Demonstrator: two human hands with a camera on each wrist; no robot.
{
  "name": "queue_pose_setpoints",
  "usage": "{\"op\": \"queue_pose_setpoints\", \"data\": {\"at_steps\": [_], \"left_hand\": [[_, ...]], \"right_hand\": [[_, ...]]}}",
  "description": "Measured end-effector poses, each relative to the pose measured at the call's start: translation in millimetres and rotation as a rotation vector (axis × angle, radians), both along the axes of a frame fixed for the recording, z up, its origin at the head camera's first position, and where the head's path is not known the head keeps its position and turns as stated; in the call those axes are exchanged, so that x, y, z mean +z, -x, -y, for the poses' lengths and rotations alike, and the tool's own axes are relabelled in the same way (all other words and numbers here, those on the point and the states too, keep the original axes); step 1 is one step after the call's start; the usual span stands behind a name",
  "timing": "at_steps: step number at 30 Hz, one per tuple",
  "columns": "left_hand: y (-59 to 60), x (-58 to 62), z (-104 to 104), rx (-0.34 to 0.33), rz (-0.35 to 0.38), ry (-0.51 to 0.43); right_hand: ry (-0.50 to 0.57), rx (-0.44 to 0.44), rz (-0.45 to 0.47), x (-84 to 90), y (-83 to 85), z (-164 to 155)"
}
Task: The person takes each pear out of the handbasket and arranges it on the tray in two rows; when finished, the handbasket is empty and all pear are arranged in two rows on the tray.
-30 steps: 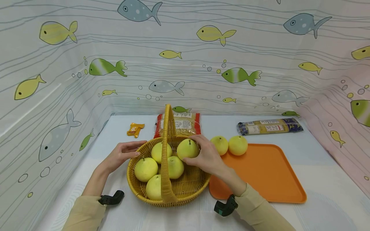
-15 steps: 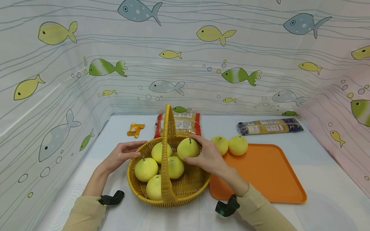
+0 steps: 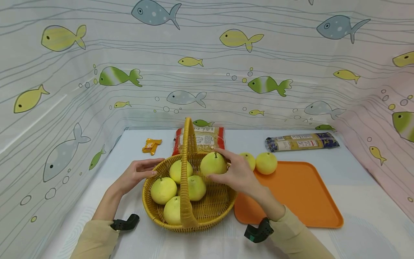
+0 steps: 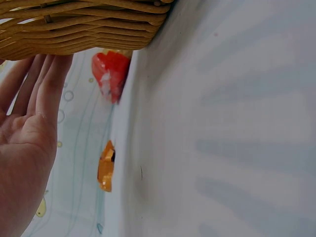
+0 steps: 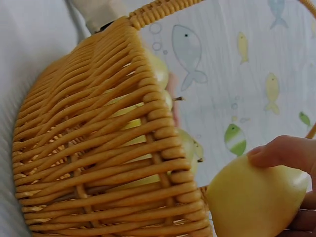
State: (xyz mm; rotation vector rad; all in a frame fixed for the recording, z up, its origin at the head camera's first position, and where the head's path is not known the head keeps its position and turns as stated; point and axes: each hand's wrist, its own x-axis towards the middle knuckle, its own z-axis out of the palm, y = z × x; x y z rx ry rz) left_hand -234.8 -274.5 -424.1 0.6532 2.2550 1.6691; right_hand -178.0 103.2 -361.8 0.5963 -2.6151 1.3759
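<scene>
A woven wicker basket (image 3: 226,207) with a tall arched handle (image 3: 184,172) holds several round yellow-green pears (image 3: 163,190). Over its right back part, my right hand (image 3: 237,174) grips another pear (image 3: 213,164) between thumb and fingers, stem upward. The right wrist view has this held pear (image 5: 256,197) level with the basket rim, the thumb on its side. My left hand (image 3: 136,174) lies at the basket's left rim. In the left wrist view its fingers (image 4: 52,84) are extended against the basket wall (image 4: 89,29), with the fingertips hidden behind it.
Right of the basket lies an orange tray (image 3: 291,194), with two pears (image 3: 266,163) at its back left corner. Behind stand a red-edged clear food packet (image 3: 203,138), a small orange wrapped packet (image 3: 151,145) and a long noodle-like packet (image 3: 302,141). Fish-printed cloth walls surround the table.
My right hand has moved slightly up and to the right with the pear, away from the other pears in the basket. The left hand and basket stay in place.
</scene>
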Motion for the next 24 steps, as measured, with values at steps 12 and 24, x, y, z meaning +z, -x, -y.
{"op": "queue_pose_setpoints", "data": {"at_steps": [12,24], "left_hand": [[0.4,0.0,0,0.001,-0.002,0.002],[0.4,0.1,0,0.003,0.005,0.003]], "right_hand": [[0.005,0.012,-0.015,15.1,-4.4,-10],[0.020,-0.006,-0.041,27.6,-5.6,-26]]}}
